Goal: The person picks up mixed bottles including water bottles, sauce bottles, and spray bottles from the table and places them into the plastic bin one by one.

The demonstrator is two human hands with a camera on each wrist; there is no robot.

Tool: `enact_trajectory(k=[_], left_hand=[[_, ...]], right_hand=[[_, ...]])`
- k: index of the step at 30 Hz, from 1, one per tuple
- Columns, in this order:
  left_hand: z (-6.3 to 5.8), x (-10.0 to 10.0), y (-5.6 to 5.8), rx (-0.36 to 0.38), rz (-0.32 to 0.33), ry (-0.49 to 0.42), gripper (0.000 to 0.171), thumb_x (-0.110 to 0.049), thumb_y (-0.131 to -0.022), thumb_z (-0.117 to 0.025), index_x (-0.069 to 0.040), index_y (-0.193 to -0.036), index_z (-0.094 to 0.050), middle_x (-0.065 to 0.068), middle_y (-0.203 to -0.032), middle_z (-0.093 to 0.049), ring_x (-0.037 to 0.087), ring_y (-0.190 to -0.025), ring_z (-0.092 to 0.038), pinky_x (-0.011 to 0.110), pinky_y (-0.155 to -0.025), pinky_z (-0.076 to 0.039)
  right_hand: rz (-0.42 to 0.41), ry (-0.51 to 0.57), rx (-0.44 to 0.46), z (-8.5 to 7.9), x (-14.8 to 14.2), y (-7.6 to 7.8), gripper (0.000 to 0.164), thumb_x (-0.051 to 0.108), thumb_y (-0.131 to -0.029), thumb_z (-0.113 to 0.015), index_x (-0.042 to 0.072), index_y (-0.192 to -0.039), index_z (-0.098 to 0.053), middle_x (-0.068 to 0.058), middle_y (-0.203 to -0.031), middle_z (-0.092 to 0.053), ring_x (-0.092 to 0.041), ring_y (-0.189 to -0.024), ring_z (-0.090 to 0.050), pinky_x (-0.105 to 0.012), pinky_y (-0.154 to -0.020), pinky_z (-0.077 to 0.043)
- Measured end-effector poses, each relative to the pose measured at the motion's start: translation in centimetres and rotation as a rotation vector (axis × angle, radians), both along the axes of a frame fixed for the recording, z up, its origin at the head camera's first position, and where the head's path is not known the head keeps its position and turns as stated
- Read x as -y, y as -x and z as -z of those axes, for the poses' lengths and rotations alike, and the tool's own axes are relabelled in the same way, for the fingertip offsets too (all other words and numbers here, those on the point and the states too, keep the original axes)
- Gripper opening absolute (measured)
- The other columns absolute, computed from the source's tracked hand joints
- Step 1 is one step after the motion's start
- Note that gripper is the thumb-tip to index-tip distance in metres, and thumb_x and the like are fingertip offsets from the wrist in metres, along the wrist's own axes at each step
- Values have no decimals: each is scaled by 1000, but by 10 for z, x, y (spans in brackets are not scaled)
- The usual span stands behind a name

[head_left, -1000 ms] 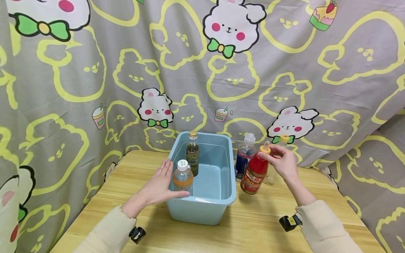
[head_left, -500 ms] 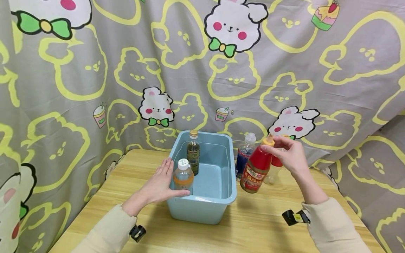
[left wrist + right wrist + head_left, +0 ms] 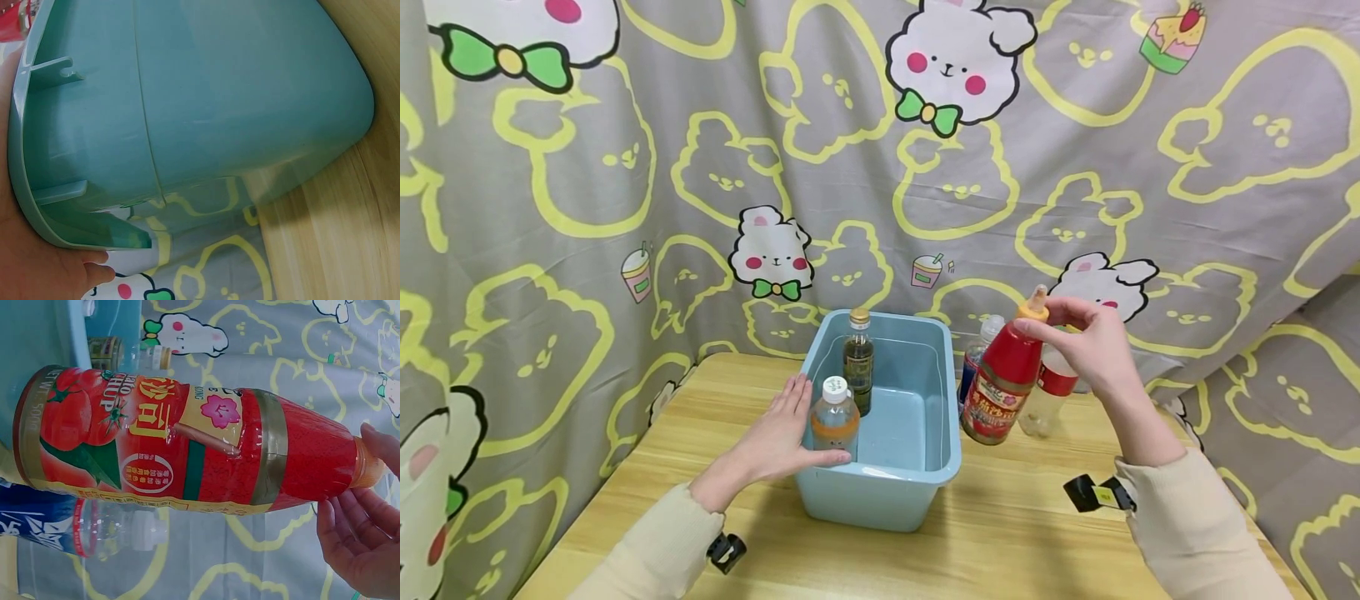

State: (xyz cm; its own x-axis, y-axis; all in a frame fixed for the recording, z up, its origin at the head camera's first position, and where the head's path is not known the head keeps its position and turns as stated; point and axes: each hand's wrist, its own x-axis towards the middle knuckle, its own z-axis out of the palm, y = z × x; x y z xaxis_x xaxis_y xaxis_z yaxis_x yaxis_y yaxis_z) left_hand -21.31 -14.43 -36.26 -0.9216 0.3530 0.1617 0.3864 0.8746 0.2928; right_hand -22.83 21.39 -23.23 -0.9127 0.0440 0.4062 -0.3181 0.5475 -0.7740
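My right hand (image 3: 1093, 342) pinches a red tomato ketchup bottle (image 3: 1003, 375) at its neck, just under the yellow cap (image 3: 1033, 308). The bottle hangs tilted above the table, beside the right wall of a light blue plastic bin (image 3: 880, 500). Its printed label (image 3: 81, 431) faces the right wrist view. My left hand (image 3: 775, 437) rests on the bin's near left corner, fingers straight along the left rim and thumb over the front rim. Inside the bin stand a white-capped clear bottle (image 3: 835, 425) with an orange band and a dark gold-capped bottle (image 3: 858, 367).
Right of the bin, a blue-labelled clear bottle (image 3: 972, 367) stands partly behind the ketchup. Another clear bottle (image 3: 1041, 408) with a red label stands behind my right hand. A patterned curtain (image 3: 850, 183) hangs behind the wooden table (image 3: 1000, 533).
The ketchup bottle has risen in my right hand, its cap now higher and its base nearer the bin's side. My left hand stays on the bin's corner.
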Motion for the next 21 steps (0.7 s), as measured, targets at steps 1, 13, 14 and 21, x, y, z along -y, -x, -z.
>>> enact_trajectory(k=[1, 13, 14, 21], left_hand=[[0, 0, 0, 2, 0, -2, 118, -78, -65, -46, 10, -137, -15, 25, -143, -8, 35, -132, -4, 45, -105, -12], [-2, -1, -2, 20, -3, -18, 118, -78, -64, -47, 9, -137, -14, 24, -144, -7, 35, -132, -3, 45, -105, -12], [-3, -1, -2, 21, -4, -18, 118, -78, -64, -47, 9, -137, -14, 24, -144, -7, 35, -132, -3, 45, -105, -12], [-3, -1, -2, 29, -3, -18, 118, -77, -65, -47, 9, -138, -13, 24, -144, -7, 35, -132, -3, 45, -105, -12]], right_hand=[[0, -7, -2, -2, 1, 1, 49, 42, -71, -71, 6, -104, -62, 5, -85, -62, -13, -87, -50, -34, -75, -39], [-41, -46, -71, -28, 14, 8, 46, 37, -72, -72, 6, -105, -64, 3, -85, -61, -13, -80, -53, -25, -63, -44], [-39, -45, -73, -30, 15, 9, 46, 38, -72, -72, 7, -104, -64, 2, -84, -61, -13, -79, -54, -25, -62, -45], [-64, -6, -64, -36, 26, 20, 48, 38, -71, -72, 4, -104, -64, -1, -84, -63, -14, -78, -55, -27, -62, -45]])
